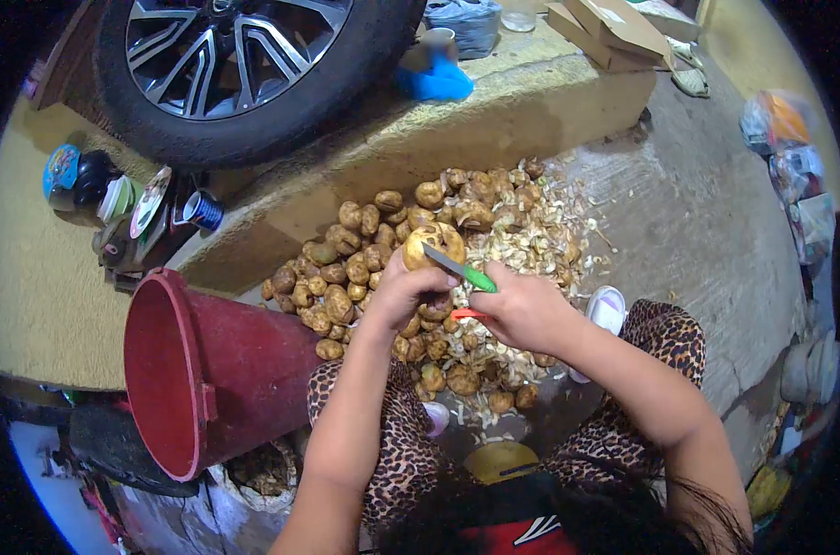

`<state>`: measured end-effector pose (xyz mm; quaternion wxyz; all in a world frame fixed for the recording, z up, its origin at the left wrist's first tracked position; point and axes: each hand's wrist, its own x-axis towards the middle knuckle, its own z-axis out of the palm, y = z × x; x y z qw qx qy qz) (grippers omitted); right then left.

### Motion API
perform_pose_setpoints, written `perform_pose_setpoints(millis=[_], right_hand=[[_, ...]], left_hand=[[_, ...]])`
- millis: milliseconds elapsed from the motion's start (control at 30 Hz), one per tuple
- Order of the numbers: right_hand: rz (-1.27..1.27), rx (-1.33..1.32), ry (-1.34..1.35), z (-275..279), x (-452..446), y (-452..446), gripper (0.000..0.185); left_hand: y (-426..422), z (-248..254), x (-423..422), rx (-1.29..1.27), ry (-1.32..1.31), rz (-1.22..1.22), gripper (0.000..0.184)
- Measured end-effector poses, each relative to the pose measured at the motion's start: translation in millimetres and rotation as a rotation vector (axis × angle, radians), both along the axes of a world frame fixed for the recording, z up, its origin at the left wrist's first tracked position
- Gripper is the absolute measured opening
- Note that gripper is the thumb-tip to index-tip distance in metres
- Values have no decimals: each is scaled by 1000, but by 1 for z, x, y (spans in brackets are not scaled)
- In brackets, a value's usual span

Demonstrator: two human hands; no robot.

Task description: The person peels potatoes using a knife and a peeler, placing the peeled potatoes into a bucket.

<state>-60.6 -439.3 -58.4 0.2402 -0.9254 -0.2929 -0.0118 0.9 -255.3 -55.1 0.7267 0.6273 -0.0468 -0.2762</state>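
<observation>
My left hand (403,294) is closed around a potato (446,239), its pale yellow flesh partly bare with some brown skin left. My right hand (529,313) grips a knife (476,277) by its green handle, and the blade lies against the potato's near side. A small orange-red strip (469,314) sticks out below the right fingers; I cannot tell what it belongs to. Beneath both hands, a heap of unpeeled potatoes (344,240) spreads over the floor. Pale peelings (521,242) cover its right side.
A red bucket (253,370) lies tilted at the left, its mouth facing left. Behind the heap runs a concrete ledge (521,125) bearing a car wheel (346,116), a blue bag (466,28) and cardboard boxes (614,28). Plastic bags (794,171) line the right wall.
</observation>
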Motion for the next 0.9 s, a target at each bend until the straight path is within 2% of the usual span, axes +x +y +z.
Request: perform_pose_setpoints(millis=[167,367,467,567,667,700,900], right_hand=[[0,29,27,-6,4,-1,21],[-3,62,-17,-14,8,-2,22],[54,-21,-23,-12,13,-7,19],[23,-50,-37,-13,16,-8,15],[1,53,-23,-17,16,-6,14],[4,69,-18,-18,18,-5,13],[35,20,-56,-25,23,-12,15]], left_hand=[[-5,-2,-2,83,-123,22,34],[-6,-14,-1,141,-358,51,36],[5,10,-2,157,20,-84,36],[4,12,-3,120,90,-85,37],[-7,-21,-4,141,-347,144,37],[-9,-19,-3,111,-364,164,37],[8,2,1,61,95,-75,36]])
